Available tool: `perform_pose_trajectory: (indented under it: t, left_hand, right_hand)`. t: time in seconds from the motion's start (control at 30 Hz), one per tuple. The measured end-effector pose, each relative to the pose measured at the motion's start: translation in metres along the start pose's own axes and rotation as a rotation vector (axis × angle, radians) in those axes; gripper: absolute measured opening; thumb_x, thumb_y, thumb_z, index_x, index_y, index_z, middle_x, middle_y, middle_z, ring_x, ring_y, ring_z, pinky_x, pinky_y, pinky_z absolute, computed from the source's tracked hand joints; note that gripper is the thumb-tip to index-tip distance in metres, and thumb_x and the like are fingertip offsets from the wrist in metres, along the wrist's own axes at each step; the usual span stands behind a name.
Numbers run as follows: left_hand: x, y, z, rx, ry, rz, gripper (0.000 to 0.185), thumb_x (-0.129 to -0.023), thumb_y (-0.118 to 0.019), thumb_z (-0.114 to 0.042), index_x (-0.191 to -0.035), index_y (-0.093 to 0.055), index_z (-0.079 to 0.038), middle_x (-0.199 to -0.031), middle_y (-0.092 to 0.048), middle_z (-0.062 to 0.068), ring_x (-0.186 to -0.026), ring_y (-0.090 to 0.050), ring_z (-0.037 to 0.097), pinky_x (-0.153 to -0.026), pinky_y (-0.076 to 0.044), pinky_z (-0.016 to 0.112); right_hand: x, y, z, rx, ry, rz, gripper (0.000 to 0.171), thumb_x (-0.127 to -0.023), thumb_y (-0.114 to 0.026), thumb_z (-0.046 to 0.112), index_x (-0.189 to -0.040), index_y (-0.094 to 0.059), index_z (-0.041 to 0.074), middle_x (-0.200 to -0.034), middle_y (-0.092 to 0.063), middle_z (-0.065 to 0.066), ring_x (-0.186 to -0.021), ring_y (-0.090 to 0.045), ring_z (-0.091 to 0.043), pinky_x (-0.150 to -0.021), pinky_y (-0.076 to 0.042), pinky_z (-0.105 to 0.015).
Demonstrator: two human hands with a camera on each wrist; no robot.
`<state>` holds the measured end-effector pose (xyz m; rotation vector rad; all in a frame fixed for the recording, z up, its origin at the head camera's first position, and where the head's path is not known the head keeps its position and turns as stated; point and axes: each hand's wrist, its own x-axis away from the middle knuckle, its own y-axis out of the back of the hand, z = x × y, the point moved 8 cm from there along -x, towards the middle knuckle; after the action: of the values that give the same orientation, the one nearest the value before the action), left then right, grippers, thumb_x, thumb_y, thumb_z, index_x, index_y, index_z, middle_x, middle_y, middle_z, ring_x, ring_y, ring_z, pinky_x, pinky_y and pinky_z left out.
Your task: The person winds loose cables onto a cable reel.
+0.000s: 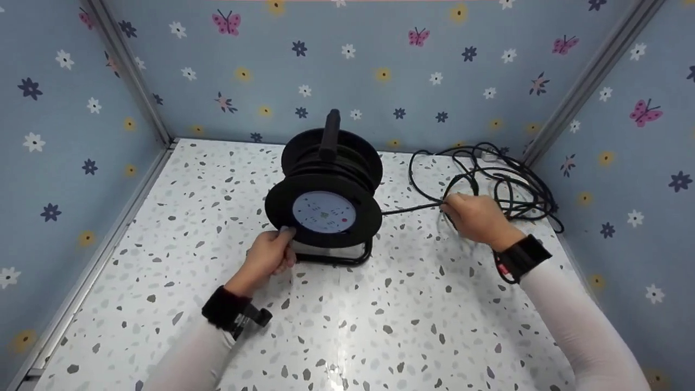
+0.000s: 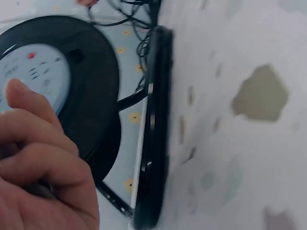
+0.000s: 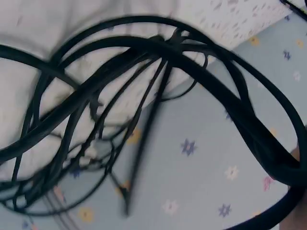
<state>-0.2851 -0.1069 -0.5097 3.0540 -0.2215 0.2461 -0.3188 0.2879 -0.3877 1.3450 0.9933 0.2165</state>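
A black cable reel (image 1: 274, 203) with a pale round socket plate (image 1: 324, 212) stands on its tubular frame (image 1: 347, 260), with black cable (image 1: 336, 169) wound on its drum. At the lower left of the front disc, my left hand (image 1: 267, 254) grips the reel with thumb and curled fingers; the part inside the grip is hidden. My right hand (image 1: 475, 217) pinches the cable to the right of the reel. From there the cable runs nearly straight to the drum. Loose loops of cable (image 3: 144, 43) fill the right wrist view, with that hand only at its right edge.
The reel's carrying handle (image 1: 330, 136) points up toward the patterned back wall (image 1: 369, 98). Tangled loose cable (image 1: 521, 198) lies in the back right corner of the speckled tabletop (image 1: 347, 326). Patterned panels also flank the left and right sides.
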Motion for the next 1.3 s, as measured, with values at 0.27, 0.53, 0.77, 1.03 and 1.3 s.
perform_pose_trajectory:
  t: [0.27,0.53,0.77,1.03,1.3]
  left_hand:
    - [0.009,0.011,-0.058,0.387,-0.077,0.035,0.044,-0.087,-0.052,-0.041,-0.08,-0.043,0.001,-0.042,-0.045,0.007,-0.023,-0.028,0.012,-0.023,-0.016,0.032]
    - [0.009,-0.022,-0.117,0.361,-0.209,0.211,0.044,-0.089,-0.049,-0.04,-0.073,-0.041,0.0,-0.042,-0.043,0.013,-0.025,-0.024,0.017,-0.025,-0.015,0.035]
    - [0.006,-0.049,-0.138,0.355,-0.216,0.38,0.045,-0.089,-0.05,-0.037,-0.067,-0.041,0.002,-0.04,-0.038,0.013,-0.026,-0.021,0.017,-0.026,-0.013,0.035]
    - [0.0,-0.072,-0.146,0.239,-0.218,0.417,0.051,-0.086,-0.053,-0.039,-0.059,-0.038,0.001,-0.039,-0.037,0.012,-0.027,-0.022,0.019,-0.027,-0.014,0.035]
    - [0.002,-0.071,-0.145,0.171,-0.232,0.348,0.056,-0.086,-0.051,-0.043,-0.056,-0.038,0.002,-0.037,-0.039,0.014,-0.025,-0.021,0.022,-0.026,-0.015,0.037]
  right_hand:
    - [-0.009,-0.068,0.022,-0.521,-0.353,0.252,0.019,-0.091,-0.047,0.035,-0.089,-0.06,0.022,-0.066,-0.053,0.006,-0.052,-0.047,-0.009,-0.047,-0.04,-0.028]
    - [-0.012,-0.126,0.04,-0.816,-0.495,0.421,0.026,-0.091,-0.049,0.032,-0.096,-0.06,0.01,-0.062,-0.051,-0.002,-0.051,-0.047,-0.016,-0.045,-0.04,-0.031]
    - [-0.032,-0.141,0.054,-0.811,-0.425,0.395,0.018,-0.089,-0.052,0.032,-0.086,-0.058,0.015,-0.067,-0.057,-0.004,-0.055,-0.053,-0.017,-0.047,-0.044,-0.032]
    - [-0.056,-0.139,0.059,-0.686,-0.299,0.317,0.005,-0.084,-0.056,0.013,-0.082,-0.061,0.014,-0.074,-0.062,0.001,-0.067,-0.058,-0.012,-0.06,-0.047,-0.026]
    - [-0.051,-0.128,0.051,-0.599,-0.216,0.385,0.011,-0.08,-0.064,0.014,-0.092,-0.065,0.016,-0.086,-0.062,0.004,-0.079,-0.058,-0.013,-0.07,-0.045,-0.031]
